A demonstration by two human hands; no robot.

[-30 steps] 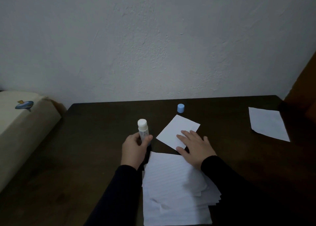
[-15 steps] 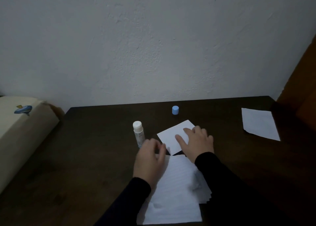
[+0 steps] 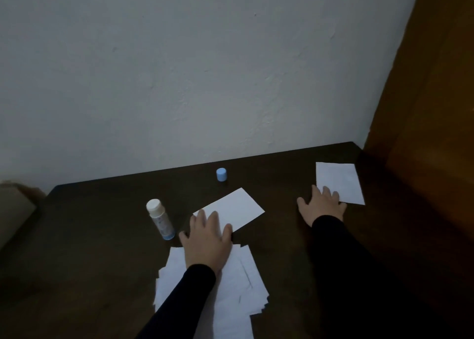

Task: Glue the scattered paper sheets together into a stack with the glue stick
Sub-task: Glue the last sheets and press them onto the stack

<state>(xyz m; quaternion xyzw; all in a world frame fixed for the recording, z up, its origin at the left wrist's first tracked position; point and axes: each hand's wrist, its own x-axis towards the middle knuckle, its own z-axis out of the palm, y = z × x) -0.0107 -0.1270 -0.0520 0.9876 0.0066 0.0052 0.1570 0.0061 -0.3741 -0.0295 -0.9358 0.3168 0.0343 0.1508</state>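
An uncapped white glue stick (image 3: 160,219) stands upright on the dark table (image 3: 89,236), apart from both hands. Its light blue cap (image 3: 221,174) sits farther back near the wall. My left hand (image 3: 206,238) lies flat, fingers spread, across the near corner of a single white sheet (image 3: 236,208) and the far end of the paper stack (image 3: 238,287). My right hand (image 3: 322,205) is stretched out flat to the right, its fingertips touching the near left corner of another loose sheet (image 3: 339,182).
A white wall runs along the table's back edge. A brown wooden panel (image 3: 423,107) stands at the right side. A pale object (image 3: 12,205) sits beyond the table's left edge.
My left hand let go of the glue stick and moved right onto the middle sheet and stack. My right hand left that sheet and reached out to the far right sheet.
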